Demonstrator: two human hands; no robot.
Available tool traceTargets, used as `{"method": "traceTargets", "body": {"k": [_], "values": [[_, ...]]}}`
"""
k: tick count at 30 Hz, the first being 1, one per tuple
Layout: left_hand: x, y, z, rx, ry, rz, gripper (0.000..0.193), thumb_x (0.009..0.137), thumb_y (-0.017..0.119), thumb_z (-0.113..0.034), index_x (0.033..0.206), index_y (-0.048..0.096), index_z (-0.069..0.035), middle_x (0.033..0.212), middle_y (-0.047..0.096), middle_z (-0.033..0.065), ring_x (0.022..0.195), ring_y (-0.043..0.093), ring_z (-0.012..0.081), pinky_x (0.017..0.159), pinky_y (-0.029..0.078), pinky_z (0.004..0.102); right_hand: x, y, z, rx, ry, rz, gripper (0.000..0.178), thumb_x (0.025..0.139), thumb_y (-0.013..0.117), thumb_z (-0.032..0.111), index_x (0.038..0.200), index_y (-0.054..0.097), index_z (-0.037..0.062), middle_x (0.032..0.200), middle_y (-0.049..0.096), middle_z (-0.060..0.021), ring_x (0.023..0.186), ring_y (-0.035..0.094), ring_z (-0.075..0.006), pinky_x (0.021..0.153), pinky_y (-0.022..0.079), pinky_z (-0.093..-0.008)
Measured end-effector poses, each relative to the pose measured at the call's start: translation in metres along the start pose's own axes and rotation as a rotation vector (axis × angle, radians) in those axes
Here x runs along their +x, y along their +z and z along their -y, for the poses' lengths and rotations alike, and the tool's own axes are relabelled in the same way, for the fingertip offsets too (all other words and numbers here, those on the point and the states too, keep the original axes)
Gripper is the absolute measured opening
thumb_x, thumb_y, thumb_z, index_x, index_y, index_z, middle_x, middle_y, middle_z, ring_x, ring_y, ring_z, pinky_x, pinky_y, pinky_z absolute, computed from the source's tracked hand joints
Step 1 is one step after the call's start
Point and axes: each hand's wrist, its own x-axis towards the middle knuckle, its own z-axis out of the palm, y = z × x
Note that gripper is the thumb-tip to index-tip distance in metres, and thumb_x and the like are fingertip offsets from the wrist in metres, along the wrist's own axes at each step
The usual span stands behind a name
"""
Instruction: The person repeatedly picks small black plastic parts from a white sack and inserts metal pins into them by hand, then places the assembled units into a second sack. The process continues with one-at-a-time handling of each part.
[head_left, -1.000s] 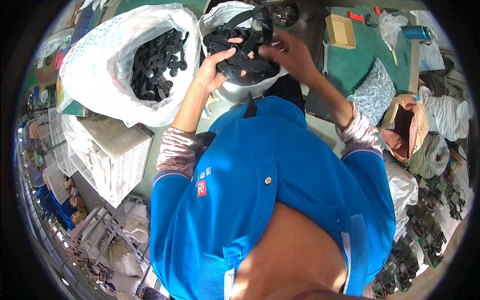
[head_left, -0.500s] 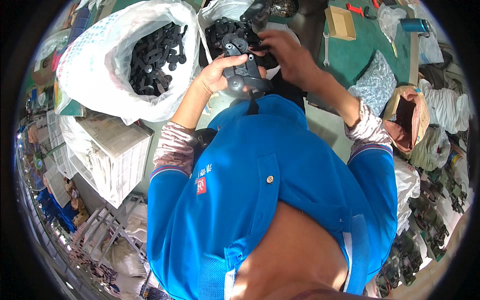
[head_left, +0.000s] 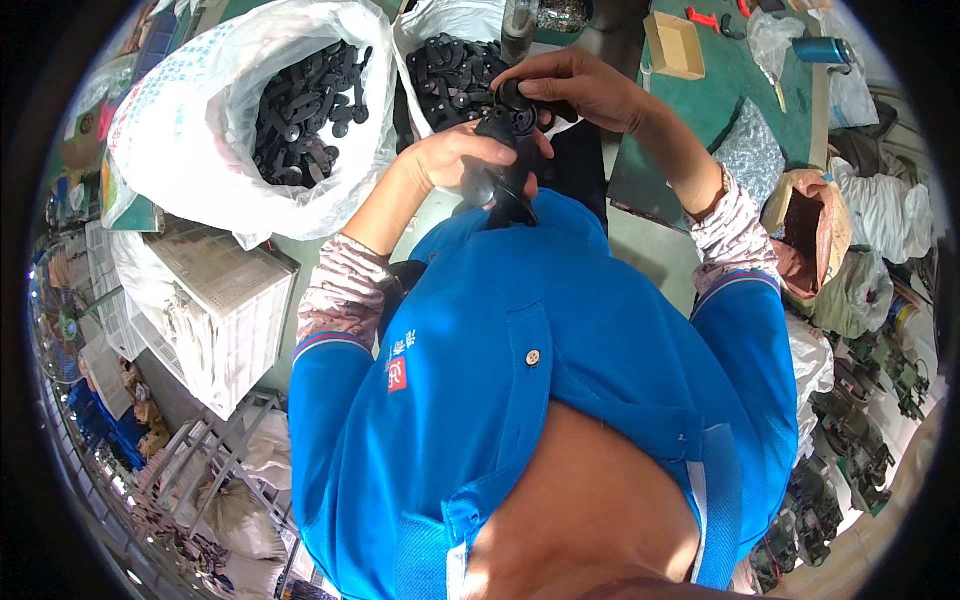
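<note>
My left hand (head_left: pixel 448 157) is closed around a black plastic assembly (head_left: pixel 512 190) with rounded ends, held upright near my waist. My right hand (head_left: pixel 600 92) pinches a small black round piece (head_left: pixel 511 94) against the upper end of that assembly. Its fingertips partly cover where the two meet. Just beyond my hands stands a white plastic bag (head_left: pixel 410 22) filled with small black lever-shaped parts (head_left: pixel 455 75). On the left, a larger white bag (head_left: pixel 190 140) lies open, with many similar black parts (head_left: pixel 310 105) inside.
A green-topped table (head_left: pixel 660 165) on the right bears a cardboard tray (head_left: pixel 674 48), a bubble-wrap bag (head_left: pixel 750 160), red-handled tools (head_left: pixel 702 18) and a blue can (head_left: pixel 824 51). A brown sack (head_left: pixel 838 215) stands beside it. At left is a white plastic crate (head_left: pixel 250 330).
The black assembly has been turned in my left hand and now stands more upright. My right hand has come from beside it to its upper end, with a round piece in the fingers.
</note>
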Motion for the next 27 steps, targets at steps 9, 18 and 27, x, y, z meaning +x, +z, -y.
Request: {"method": "traceTargets", "body": {"k": [9,18,27], "values": [[-0.011,-0.046,0.001,-0.090,-0.020,0.120,0.046,0.084,0.057,-0.018,0.122,0.044,0.005,0.100,0.063,0.0230,0.079,0.064,0.0256,0.055,0.053,0.0355,0.005,-0.016,0.006,0.180,-0.194,-0.458,0.026,0.090,0.059,0.015,0.112,0.061,0.0006,0.087,0.065,-0.0060,0.071,0.060,-0.0108,0.062,0.048,-0.0235],[-0.005,-0.052,-0.010,-0.388,0.312,-0.181,0.039,0.091,0.052,-0.015,0.122,0.043,0.006,0.113,0.057,0.0281,0.099,0.061,0.0340,0.065,0.057,0.0393,0.046,-0.052,0.037,-1.020,-0.279,-0.424,0.012,0.089,0.056,0.007,0.093,0.062,-0.0012,0.064,0.061,-0.0037,0.052,0.056,-0.0099,0.045,0.044,-0.0230],[0.000,-0.056,-0.013,-0.236,0.208,-0.327,0.023,0.089,0.057,-0.013,0.108,0.051,-0.001,0.113,0.059,0.0284,0.094,0.065,0.0338,0.065,0.059,0.0393,0.021,-0.006,-0.025,-0.264,-0.015,-0.474,0.033,0.088,0.064,0.021,0.115,0.061,0.0012,0.090,0.064,-0.0052,0.078,0.060,-0.0098,0.071,0.048,-0.0229]]}}
